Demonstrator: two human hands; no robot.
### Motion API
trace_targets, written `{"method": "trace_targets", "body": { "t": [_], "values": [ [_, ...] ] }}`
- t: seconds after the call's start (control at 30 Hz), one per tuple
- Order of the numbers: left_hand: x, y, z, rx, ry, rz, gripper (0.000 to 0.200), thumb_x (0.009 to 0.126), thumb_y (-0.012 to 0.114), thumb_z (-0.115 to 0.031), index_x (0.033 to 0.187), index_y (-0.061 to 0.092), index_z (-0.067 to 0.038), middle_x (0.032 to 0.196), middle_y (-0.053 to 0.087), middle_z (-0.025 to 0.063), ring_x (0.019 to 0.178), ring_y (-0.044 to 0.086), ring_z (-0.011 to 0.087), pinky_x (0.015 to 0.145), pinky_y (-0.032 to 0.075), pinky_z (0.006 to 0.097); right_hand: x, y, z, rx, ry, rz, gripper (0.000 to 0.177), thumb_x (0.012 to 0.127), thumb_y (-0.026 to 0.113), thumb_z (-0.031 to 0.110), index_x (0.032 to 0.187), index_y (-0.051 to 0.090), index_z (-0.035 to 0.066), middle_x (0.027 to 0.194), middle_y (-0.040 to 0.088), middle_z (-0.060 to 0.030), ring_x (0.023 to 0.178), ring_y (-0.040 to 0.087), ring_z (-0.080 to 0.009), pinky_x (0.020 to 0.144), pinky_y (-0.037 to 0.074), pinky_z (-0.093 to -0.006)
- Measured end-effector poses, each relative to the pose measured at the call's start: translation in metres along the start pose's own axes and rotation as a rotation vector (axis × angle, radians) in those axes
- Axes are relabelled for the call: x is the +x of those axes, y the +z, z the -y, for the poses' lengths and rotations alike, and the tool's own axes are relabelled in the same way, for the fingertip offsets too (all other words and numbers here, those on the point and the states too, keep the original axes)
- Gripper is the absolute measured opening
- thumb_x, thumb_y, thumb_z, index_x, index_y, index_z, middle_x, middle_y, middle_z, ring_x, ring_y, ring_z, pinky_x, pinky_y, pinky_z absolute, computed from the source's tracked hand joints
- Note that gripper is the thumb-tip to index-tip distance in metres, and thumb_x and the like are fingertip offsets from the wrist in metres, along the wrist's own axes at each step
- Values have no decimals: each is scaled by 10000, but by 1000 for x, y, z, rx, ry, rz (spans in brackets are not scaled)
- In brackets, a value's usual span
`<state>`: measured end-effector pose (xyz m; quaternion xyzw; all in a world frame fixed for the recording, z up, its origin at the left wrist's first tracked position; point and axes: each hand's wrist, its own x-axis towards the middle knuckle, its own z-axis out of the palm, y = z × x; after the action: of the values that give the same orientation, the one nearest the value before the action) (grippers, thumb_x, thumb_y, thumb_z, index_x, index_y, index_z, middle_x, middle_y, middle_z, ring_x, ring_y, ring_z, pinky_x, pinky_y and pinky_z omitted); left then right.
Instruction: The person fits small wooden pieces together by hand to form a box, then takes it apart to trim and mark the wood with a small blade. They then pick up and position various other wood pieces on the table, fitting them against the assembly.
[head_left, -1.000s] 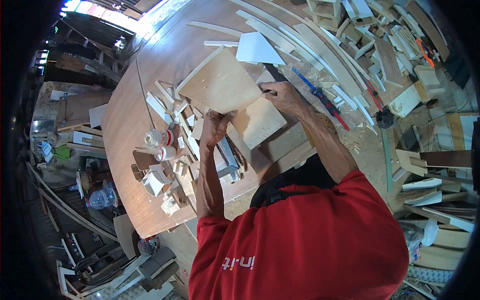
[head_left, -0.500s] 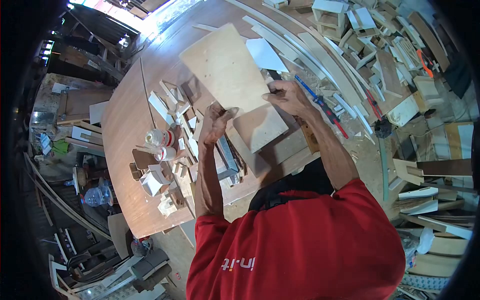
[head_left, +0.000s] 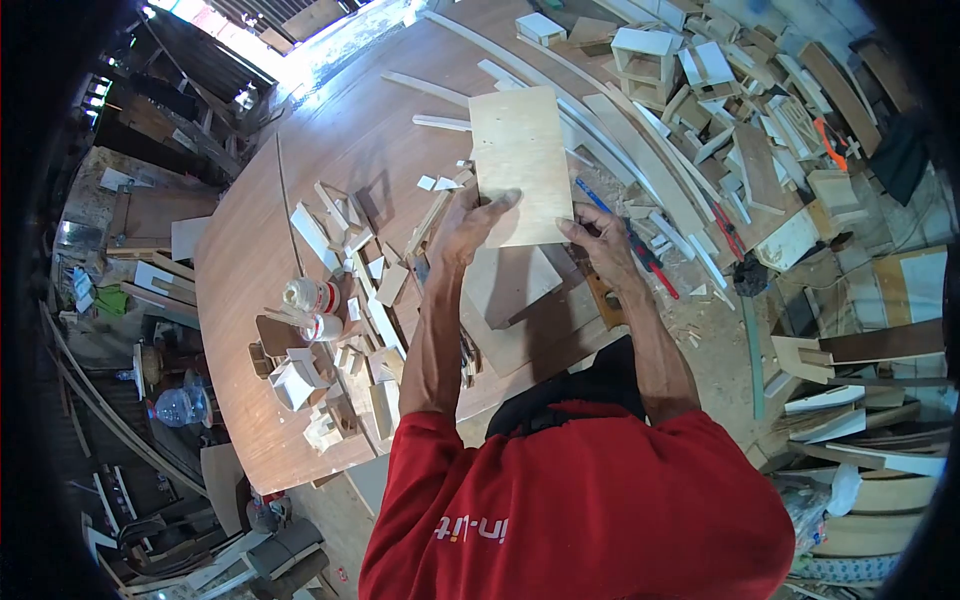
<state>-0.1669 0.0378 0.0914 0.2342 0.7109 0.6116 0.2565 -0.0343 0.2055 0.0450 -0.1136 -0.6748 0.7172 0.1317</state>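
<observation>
A pale rectangular wooden board (head_left: 522,160) is held up over the table, roughly upright in the view. My left hand (head_left: 468,225) grips its lower left corner, with the thumb across the face. At the lower right corner, my right hand (head_left: 602,245) pinches the edge with the thumb on top. Beneath the board, a wooden block-like piece (head_left: 512,285) rests on a flat panel (head_left: 545,335) near the table's front edge.
Wood offcuts (head_left: 375,300) and glue jars (head_left: 312,296) lie left on the brown table (head_left: 240,300). Long curved strips (head_left: 640,150) run along its far right side, by a blue and red tool (head_left: 640,245). Scrap wood (head_left: 720,90) is heaped at the upper right.
The held board has turned from a leftward slant to nearly straight and moved right. My left hand has moved right and up with it; my right hand now grips the lower right corner.
</observation>
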Motion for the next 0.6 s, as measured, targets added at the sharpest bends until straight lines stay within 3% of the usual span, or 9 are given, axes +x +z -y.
{"method": "trace_targets", "body": {
  "t": [0.1,0.17,0.27,0.5,0.57,0.6],
  "values": [
    [16,9,0,65,-73,-152,519,855,689,-391,1160,620,23,996,640,83,912,555,158,821,448,309,-7,1,1,109,30,-44,249,882,672,128,1106,682,18,813,652,8,693,521,-45,612,416,-203],
    [26,12,7,35,-126,-244,440,878,672,-362,1097,652,20,875,635,61,753,531,127,665,450,295,-11,2,-5,94,14,-74,240,874,678,134,1086,691,21,794,653,12,670,520,-44,604,415,-200],
    [32,20,5,-21,-98,-288,456,877,664,-407,1014,676,28,795,605,38,673,490,106,583,414,283,-14,0,-15,77,44,-92,240,867,686,146,1076,697,28,788,658,13,659,527,-39,599,419,-200],
    [53,6,28,-82,-134,-273,471,873,648,-455,912,681,14,732,561,10,652,474,91,576,395,267,-23,1,-11,111,71,-108,223,870,680,148,1048,701,15,741,627,37,627,488,-29,562,388,-194],
    [58,1,42,-313,41,-153,332,876,669,-318,942,680,6,781,592,13,690,515,89,615,424,255,-25,3,-5,200,72,-154,222,874,675,154,1037,692,4,733,616,46,635,499,-28,564,390,-189],
    [55,6,34,-312,42,-148,332,876,669,-318,942,680,6,781,592,13,690,515,89,615,424,255,-25,1,-7,200,70,-159,222,874,675,154,1037,692,4,733,616,46,635,499,-28,564,390,-189]
  ]
}}
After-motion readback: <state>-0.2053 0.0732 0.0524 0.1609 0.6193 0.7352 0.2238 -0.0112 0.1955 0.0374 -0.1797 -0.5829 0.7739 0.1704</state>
